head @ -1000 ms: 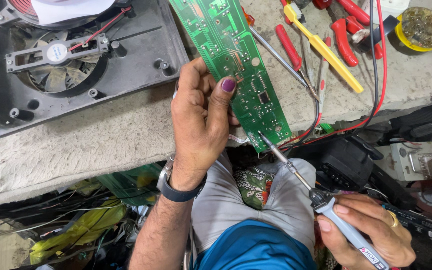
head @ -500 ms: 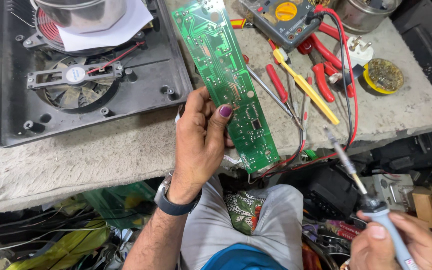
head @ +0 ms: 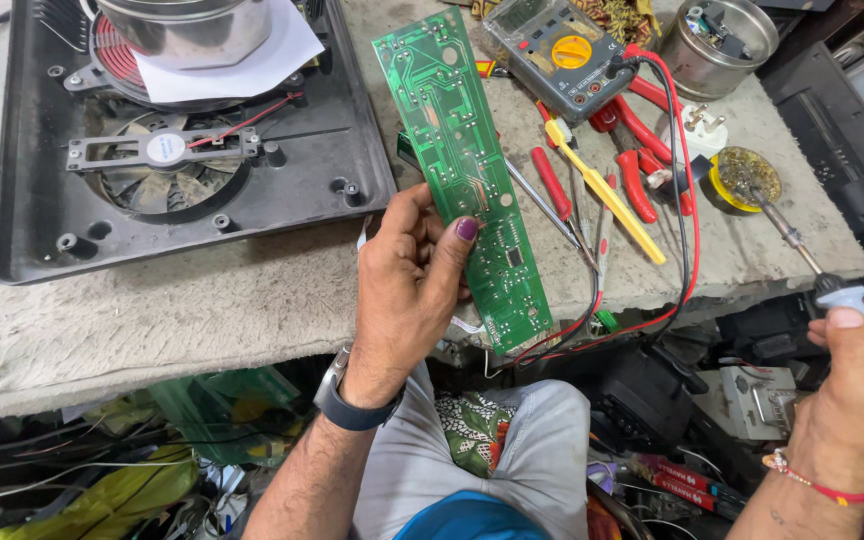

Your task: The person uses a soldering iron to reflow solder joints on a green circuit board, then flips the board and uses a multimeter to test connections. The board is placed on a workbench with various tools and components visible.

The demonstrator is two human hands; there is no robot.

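— What did the left hand point(head: 407, 290) hold?

— A long green circuit board point(head: 462, 170), gripped near its lower end, fingers point(head: 414, 215) curled behind it and the thumb pressed on its face. The board rose tilted above the counter point(head: 152, 320), its top end reaching toward a multimeter point(head: 557, 50).

— And the right hand point(head: 857, 390)?

— Its fingers were closed around the blue-grey handle of a soldering iron point(head: 832, 290), at the right edge of the view. The iron's tip rested in a small round yellow-rimmed tin point(head: 745, 177) on the counter, well apart from the board.

— What lay between them?

— Red-handled screwdrivers point(head: 552, 183), a yellow-handled tool point(head: 607, 195) and the multimeter's red probe lead point(head: 687, 200), spread on the counter just right of the board.

— And on the left?

— An opened black appliance base point(head: 192, 190) with a fan point(head: 162, 160) showing, a steel pot point(head: 187, 25) and a sheet of white paper point(head: 252, 60) on top. A white plug point(head: 702, 128) and a round metal tin point(head: 717, 40) sat near the multimeter.
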